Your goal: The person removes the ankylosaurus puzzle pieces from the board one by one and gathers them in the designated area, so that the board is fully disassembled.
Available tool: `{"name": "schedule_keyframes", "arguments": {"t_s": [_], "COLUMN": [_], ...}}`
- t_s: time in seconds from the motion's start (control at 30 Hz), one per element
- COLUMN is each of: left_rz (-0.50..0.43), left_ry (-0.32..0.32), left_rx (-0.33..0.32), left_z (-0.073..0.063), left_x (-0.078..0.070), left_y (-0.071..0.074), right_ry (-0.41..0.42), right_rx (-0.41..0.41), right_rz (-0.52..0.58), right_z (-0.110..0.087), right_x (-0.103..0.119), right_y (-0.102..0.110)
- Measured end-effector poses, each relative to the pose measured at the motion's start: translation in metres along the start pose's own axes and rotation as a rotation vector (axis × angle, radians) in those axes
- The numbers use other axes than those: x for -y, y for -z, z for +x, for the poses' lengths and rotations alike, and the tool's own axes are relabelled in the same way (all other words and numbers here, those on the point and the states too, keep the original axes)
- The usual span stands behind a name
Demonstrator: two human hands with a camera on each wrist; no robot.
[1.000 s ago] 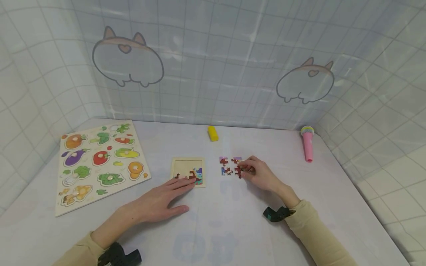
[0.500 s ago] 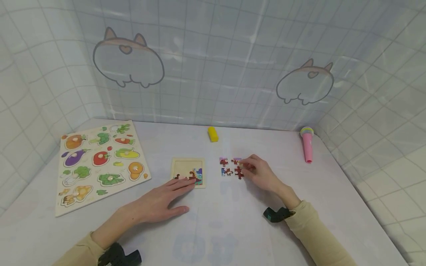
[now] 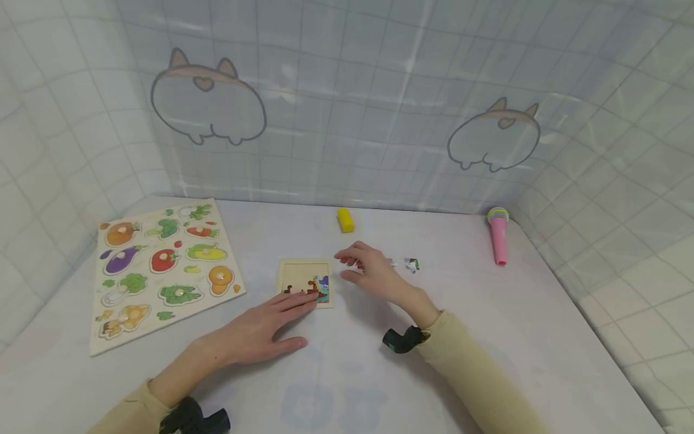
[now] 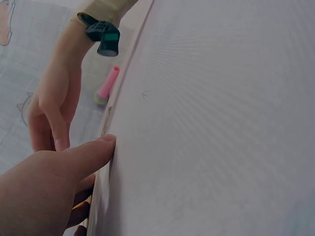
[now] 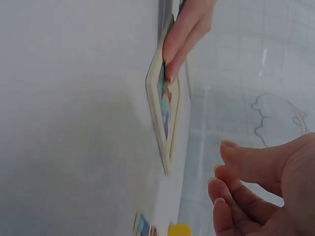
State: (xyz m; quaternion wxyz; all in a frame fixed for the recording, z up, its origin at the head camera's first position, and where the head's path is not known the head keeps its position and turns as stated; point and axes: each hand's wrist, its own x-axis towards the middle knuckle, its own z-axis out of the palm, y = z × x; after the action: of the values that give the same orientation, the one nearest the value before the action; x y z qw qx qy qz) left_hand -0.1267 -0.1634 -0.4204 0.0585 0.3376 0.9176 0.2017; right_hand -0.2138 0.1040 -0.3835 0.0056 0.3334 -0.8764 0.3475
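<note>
In the head view my left hand [image 3: 265, 328] lies with its fingers straight on the small wooden puzzle tray [image 3: 306, 262], whose lower part holds several jigsaw pieces [image 3: 322, 286] in brown, purple and teal. My fingers hide some of these. To the right of the tray, my right hand [image 3: 371, 274] hovers with thumb and fingertips apart. Nothing shows between them in the right wrist view. Behind this hand a loose jigsaw piece [image 3: 412, 265] rests on the table, and other pieces are mostly covered by the hand. A loose piece [image 5: 142, 223] also shows in the right wrist view.
A large vegetable peg puzzle board [image 3: 179, 310] lies at the left. Behind the tray sits a yellow block [image 3: 345, 220]. A pink toy microphone [image 3: 499, 238] lies at the back right. Tiled-pattern sheeting [image 3: 347, 120] stands around the table's back and sides.
My right hand has moved left from the right side of the loose pieces to near the tray, uncovering a piece that was behind it. My left hand stays where it was.
</note>
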Motion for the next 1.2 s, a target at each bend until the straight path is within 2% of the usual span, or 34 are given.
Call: {"name": "schedule_keyframes", "arguments": {"t_s": [0.13, 0.3, 0.67, 1.2], "left_rz": [0.006, 0.018, 0.011, 0.004], "left_ry": [-0.016, -0.038, -0.021, -0.012], "left_rx": [-0.002, -0.006, 0.002, 0.012], "left_z": [0.000, 0.002, 0.003, 0.002], "left_x": [0.001, 0.003, 0.003, 0.005], "left_y": [-0.002, -0.004, -0.002, -0.001], "right_ry": [0.039, 0.030, 0.017, -0.001], "right_rx": [0.040, 0.111, 0.157, 0.153], "right_rz": [-0.038, -0.101, -0.101, -0.097], "right_z": [0.012, 0.013, 0.012, 0.011], "right_x": [0.003, 0.003, 0.005, 0.000], "right_y": [-0.019, -0.033, -0.034, -0.043]}}
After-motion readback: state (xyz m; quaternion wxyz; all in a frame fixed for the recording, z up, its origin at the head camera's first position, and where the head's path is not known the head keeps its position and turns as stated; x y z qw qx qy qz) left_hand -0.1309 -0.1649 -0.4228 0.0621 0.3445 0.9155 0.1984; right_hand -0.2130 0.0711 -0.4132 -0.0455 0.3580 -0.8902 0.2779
